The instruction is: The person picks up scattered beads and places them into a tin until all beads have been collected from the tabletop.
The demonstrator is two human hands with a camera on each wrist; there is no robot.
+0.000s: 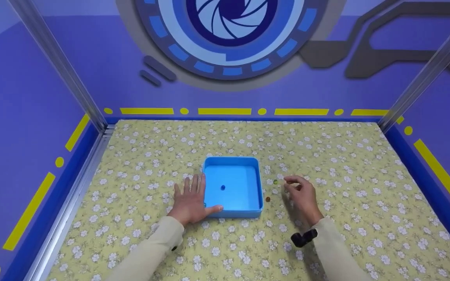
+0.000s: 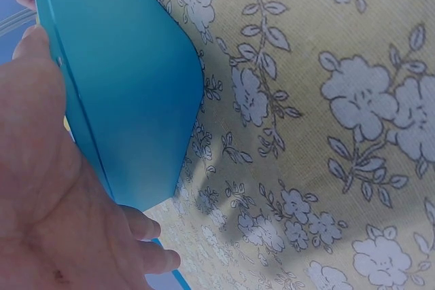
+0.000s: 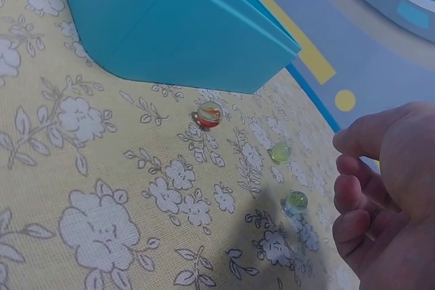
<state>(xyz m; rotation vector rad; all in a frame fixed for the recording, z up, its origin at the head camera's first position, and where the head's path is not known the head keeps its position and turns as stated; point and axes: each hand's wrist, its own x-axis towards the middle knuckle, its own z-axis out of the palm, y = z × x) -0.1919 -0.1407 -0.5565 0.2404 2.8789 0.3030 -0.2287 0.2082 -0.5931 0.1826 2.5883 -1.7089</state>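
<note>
A blue square box (image 1: 233,214) with an open top stands on the flowered cloth. Spread fingers of my left hand (image 1: 190,201) lie along its left rim, the thumb over the near left corner. Inside the box are a dark blue marble (image 1: 223,187) and a small teal one (image 1: 205,204) beside the left thumb. My right hand (image 1: 303,197) hovers right of the box, fingers loosely bent, nothing visible between them. Below its fingertips in the right wrist view are a yellow-green marble (image 3: 280,152) and a clear green marble (image 3: 296,202). An orange-red marble (image 3: 210,115) lies nearer the box.
Yellow flowered cloth (image 1: 150,242) covers the table. Purple-blue panels with yellow marks rise behind and on both sides, joined by metal posts (image 1: 65,66). A black device (image 1: 304,238) is strapped at the right wrist.
</note>
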